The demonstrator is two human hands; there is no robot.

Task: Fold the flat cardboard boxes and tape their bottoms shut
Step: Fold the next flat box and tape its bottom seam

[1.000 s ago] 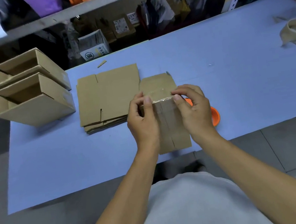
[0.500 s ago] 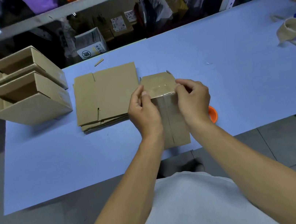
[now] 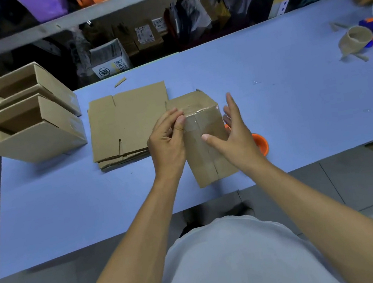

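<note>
Table (image 3: 266, 68): a long blue table; all the work things lie on it.
Finished boxes (image 3: 29, 116): two folded boxes are stacked at the far left of the table, open sides showing; these seem done.
Flat stack (image 3: 129, 123): several flat cardboard blanks lie just left of the hands, not folded yet (the exact number cannot be counted).
Box in work (image 3: 208, 147): it stands at the near edge of the table between the hands, folded, with clear tape (image 3: 195, 115) along the bottom seam and over the far edge. This box looks almost finished; probably only the pressing of the tape is left.
Left hand (image 3: 169, 144): it holds the left side of the box, the thumb pressing on the tape end.
Right hand (image 3: 232, 132): fingers straight and spread, gripping nothing; the thumb touches the box bottom.
Tape roll (image 3: 261, 143): orange, half hidden behind the right hand.
Writing: a white carton (image 3: 109, 60) under the shelf has print and a round mark, too small to read.
</note>
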